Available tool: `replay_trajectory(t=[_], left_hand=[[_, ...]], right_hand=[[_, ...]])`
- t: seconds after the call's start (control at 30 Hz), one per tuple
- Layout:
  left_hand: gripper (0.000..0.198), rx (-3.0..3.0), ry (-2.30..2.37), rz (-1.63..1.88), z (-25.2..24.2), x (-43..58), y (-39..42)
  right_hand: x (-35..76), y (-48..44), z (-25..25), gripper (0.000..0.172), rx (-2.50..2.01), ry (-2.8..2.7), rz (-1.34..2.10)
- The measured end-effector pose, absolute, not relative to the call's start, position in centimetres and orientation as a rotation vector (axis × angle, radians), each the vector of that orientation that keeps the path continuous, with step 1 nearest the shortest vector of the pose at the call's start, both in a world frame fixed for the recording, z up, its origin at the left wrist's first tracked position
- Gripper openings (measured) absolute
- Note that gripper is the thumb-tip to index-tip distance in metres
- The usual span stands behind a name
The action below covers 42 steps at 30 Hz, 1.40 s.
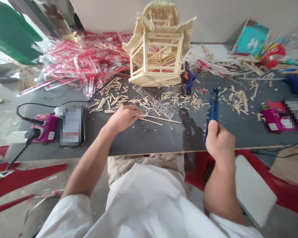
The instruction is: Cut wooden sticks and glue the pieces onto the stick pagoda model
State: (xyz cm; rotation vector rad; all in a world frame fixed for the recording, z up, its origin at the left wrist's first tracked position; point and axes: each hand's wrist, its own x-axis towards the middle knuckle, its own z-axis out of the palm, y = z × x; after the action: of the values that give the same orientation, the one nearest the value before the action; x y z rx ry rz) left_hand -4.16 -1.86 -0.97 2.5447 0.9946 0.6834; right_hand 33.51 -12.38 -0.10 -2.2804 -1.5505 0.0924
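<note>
My left hand rests near the table's front, its fingers closed on a thin wooden stick. A second stick lies beside it, and whether my fingers also grip that one I cannot tell. Raised over the table at the right, my right hand is wrapped round a blue utility knife, thumb on its handle. Behind them stands a pagoda-like model built of similar sticks, with a ridged, curved roof. Short cut stick pieces are scattered between my hands and the model.
Red and clear plastic wrappers are heaped at the back left. A blue glue gun sits beside the model. A phone and purple power strip lie left; another purple power strip is right. Cables cross the table.
</note>
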Motion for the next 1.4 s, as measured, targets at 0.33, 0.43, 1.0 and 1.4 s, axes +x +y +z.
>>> replay_trajectory(t=[0.33, 0.43, 1.0, 1.4], left_hand=[[0.030, 2.418, 1.090, 0.881, -0.7, -4.0, -2.0], [0.029, 2.412, 1.096, 0.965, -0.8, -3.8, -2.0], [0.025, 2.341, 1.098, 1.037, -1.1, -2.8, -2.4], [0.028, 2.341, 1.083, 1.044, -1.3, -2.3, -2.6]], right_hand=[[36.2, -10.7, -1.3, 0.064, -2.535, -1.392, -0.178], [36.6, -10.9, -2.4, 0.071, -2.592, -1.380, -0.263], [27.4, -0.3, 0.5, 0.026, -1.794, -2.113, 0.111], [25.9, 1.7, 0.8, 0.021, -1.874, -2.328, 0.008]])
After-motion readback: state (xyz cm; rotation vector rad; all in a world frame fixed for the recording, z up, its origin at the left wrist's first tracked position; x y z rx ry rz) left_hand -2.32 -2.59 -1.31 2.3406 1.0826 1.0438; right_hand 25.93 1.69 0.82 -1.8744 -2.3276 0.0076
